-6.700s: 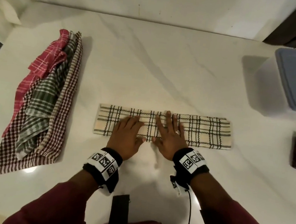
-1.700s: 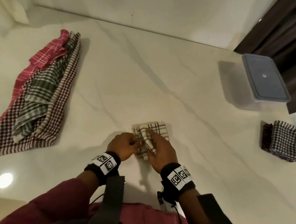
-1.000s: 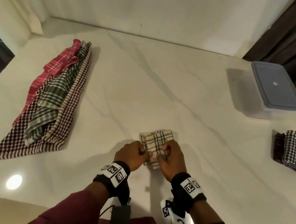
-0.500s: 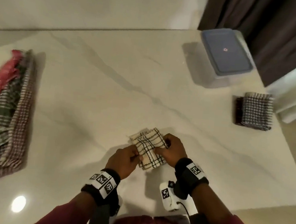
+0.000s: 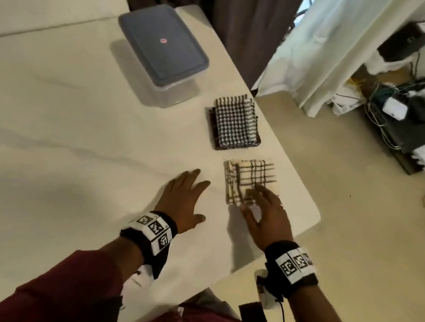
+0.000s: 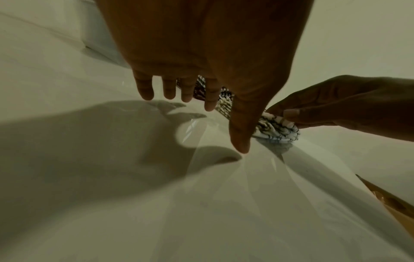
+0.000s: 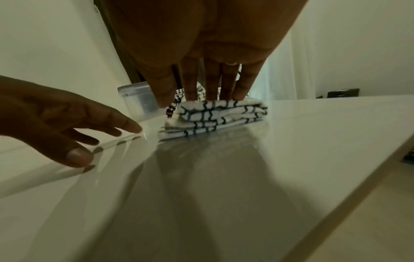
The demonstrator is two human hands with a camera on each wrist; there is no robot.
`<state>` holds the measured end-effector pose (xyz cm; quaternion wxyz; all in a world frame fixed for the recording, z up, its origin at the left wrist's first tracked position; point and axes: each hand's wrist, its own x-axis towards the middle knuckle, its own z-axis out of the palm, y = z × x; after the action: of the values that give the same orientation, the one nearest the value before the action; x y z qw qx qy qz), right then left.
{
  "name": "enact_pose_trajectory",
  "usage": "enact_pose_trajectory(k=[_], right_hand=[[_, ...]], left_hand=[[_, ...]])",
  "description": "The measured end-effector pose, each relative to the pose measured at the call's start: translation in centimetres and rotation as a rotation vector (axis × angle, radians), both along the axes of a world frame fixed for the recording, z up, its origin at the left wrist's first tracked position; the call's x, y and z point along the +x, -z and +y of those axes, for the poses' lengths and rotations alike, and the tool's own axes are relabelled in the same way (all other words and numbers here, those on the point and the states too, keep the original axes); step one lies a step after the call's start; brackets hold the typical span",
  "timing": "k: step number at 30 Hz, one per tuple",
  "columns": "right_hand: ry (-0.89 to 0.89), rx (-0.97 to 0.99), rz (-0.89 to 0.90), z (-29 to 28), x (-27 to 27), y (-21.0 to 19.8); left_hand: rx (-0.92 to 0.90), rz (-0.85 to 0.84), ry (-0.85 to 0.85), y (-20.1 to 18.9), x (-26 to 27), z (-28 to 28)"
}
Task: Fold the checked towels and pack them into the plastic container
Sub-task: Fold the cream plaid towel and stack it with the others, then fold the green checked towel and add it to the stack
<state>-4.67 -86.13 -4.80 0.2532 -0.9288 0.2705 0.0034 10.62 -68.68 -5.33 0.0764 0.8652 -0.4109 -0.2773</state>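
Observation:
A cream towel (image 5: 252, 179) with dark checks lies folded small on the white table (image 5: 78, 133), near its right edge. My right hand (image 5: 255, 195) rests straight fingers (image 7: 210, 88) on top of the cream towel (image 7: 219, 117). My left hand (image 5: 190, 184) lies flat and open on the bare table just left of the towel, holding nothing. Just beyond it sits a stack of folded towels (image 5: 235, 124), black-and-white check on top. The plastic container (image 5: 163, 48) stands further back with its blue-grey lid on.
The table's right edge (image 5: 305, 194) runs close beside the cream towel, with floor beyond it. A white curtain (image 5: 331, 47) hangs at the right. Cables and boxes (image 5: 399, 115) lie on the floor.
Both hands held the folded cream towel in front of me; it now lies on the table by the folded stack. My left hand has let go, and the view has swung right.

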Motion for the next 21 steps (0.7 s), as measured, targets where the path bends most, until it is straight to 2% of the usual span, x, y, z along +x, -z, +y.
enact_pose_trajectory(k=[3, 8, 11, 13, 15, 17, 21], right_hand=[[0.030, -0.022, 0.011, 0.4, -0.2, 0.8], [0.037, 0.057, 0.019, -1.1, 1.3, 1.4], [-0.027, 0.075, -0.107, -1.5, 2.9, 0.2], [-0.147, 0.056, -0.222, 0.2, 3.9, -0.9], [-0.296, 0.083, -0.279, 3.0, 5.1, -1.4], [-0.363, 0.151, -0.276, 5.7, 6.5, -1.0], [-0.502, 0.309, -0.216, 13.7, 9.8, -0.6]], left_hand=[[0.076, -0.041, -0.013, 0.4, -0.6, -1.4], [0.032, -0.039, -0.030, 0.8, -0.2, -0.8], [-0.006, 0.032, -0.072, 0.4, 0.1, -0.6], [-0.077, 0.071, -0.155, 0.0, 0.3, 0.1], [-0.159, 0.071, -0.259, -0.6, 0.4, 2.0], [-0.175, 0.073, -0.324, -1.1, 0.5, 5.1], [-0.138, 0.080, -0.542, -1.9, 0.3, 15.6]])
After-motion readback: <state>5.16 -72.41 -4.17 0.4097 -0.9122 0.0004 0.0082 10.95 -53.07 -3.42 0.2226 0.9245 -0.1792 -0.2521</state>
